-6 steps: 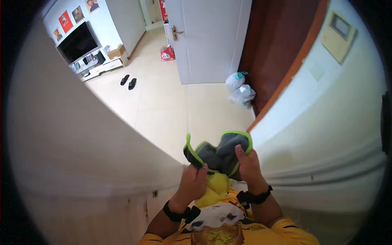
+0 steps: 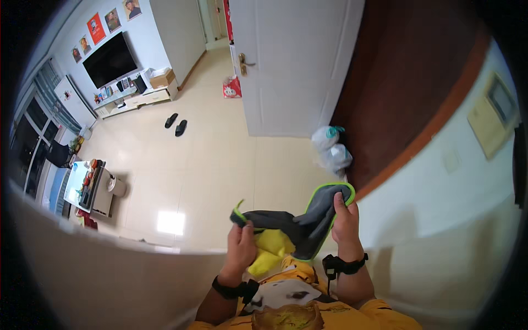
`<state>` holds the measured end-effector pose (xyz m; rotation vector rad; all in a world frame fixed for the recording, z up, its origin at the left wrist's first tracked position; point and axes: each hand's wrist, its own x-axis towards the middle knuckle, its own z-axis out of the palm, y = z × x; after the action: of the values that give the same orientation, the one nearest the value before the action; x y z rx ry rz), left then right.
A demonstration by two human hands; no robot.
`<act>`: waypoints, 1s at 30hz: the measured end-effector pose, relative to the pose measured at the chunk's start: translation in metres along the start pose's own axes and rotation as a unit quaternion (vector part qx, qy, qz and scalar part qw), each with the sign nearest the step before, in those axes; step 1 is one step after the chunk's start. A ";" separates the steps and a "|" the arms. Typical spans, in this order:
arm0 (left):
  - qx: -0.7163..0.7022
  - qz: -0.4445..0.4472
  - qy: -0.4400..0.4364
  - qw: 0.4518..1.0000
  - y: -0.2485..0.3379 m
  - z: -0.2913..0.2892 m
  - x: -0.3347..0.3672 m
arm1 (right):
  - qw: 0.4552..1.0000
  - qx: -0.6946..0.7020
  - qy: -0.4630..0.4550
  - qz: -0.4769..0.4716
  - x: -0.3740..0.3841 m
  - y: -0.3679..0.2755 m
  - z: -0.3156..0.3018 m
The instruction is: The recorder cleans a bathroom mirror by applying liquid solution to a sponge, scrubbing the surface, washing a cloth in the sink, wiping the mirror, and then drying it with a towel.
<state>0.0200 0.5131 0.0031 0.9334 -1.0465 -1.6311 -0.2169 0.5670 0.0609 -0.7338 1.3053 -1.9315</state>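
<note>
A grey cleaning cloth with bright green edging is stretched between my hands in front of my chest. My left hand pinches one corner of it, and a short bit of edging sticks up above the fingers. At the other end my right hand grips the cloth with the thumb on top. Yellow fabric hangs beside my left hand, below the grey; I cannot tell whether it is a second cloth or the grey one's other side. Each wrist wears a black band.
Ahead stands a white door with a brass handle. Two filled plastic bags lean by a dark brown door. Black slippers lie on the tiles. A coffee table and bin are at left; a wall intercom is at right.
My hands have moved apart, spreading the grey cloth wider between them. The view has shifted, so the coffee table and window now show at the left.
</note>
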 end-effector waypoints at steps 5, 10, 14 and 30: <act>-0.050 0.069 0.144 0.986 0.031 -0.038 0.129 | 0.997 -0.039 -0.056 -0.042 0.179 0.007 0.044; -0.058 0.127 0.371 0.918 0.037 -0.118 0.229 | 0.966 -0.153 -0.208 -0.032 0.308 0.032 0.114; -0.084 0.193 0.383 0.900 0.059 -0.188 0.317 | 0.590 -0.616 -0.503 -0.138 0.386 0.083 0.188; 0.161 -0.020 0.166 0.973 0.086 -0.282 0.808 | 0.854 0.144 -0.373 0.334 0.699 0.268 0.452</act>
<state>0.0973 -0.3379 -0.0957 1.3971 -1.0773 -1.2973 -0.2367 -0.3055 0.0151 -0.6529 0.6269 -1.0565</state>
